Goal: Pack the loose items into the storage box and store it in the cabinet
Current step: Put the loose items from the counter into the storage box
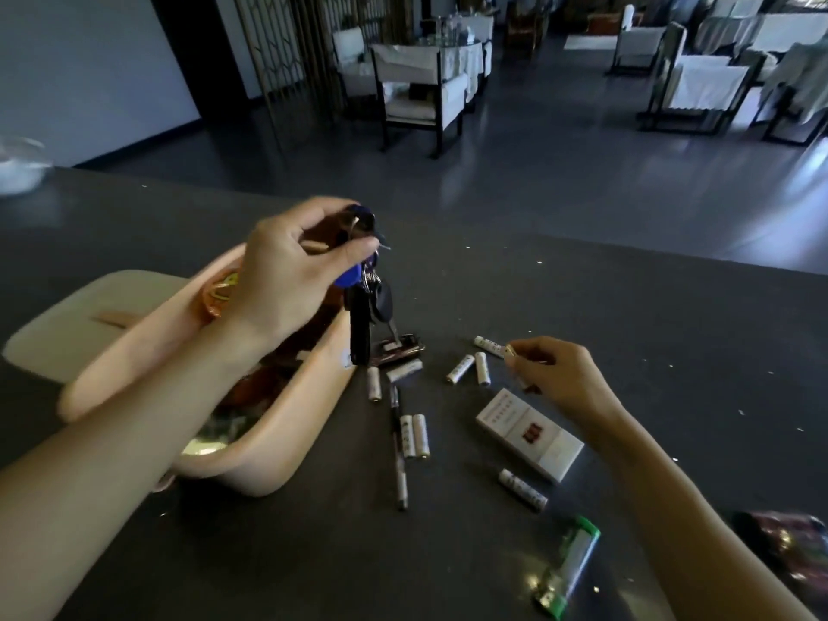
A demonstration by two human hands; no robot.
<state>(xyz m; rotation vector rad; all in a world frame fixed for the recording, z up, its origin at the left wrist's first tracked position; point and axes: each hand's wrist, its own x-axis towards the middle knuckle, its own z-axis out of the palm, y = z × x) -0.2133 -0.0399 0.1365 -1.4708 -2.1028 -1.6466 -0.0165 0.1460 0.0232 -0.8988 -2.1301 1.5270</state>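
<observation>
Dark grey worktop [627,333] is spread across the lower view. Its far edge runs from the upper left down toward the right, and open floor [537,163] and white-covered chairs [421,96] are seen beyond it. A beige storage box [278,445] is set left of centre, well back from that edge, with shiny wrapped things lying in it. Its lid [67,324] is laid flat just behind it on the left.

A key bunch [365,302] is held up by the left hand [286,275], whose fingers are curled and pinched round the top of the bunch, so that the keys hang at the box's right rim.

To the right, loose white batteries [460,368] are scattered on the worktop. A pen [398,445], a white cigarette pack [528,434] and a small dark red item [398,349] are lying among them. One battery [511,351] is pinched between the thumb and fingertips of the right hand [564,378], just above the surface. A green packet [569,562] is lying near the bottom of the view. A broad stretch of worktop is seen between the batteries and the far edge.
</observation>
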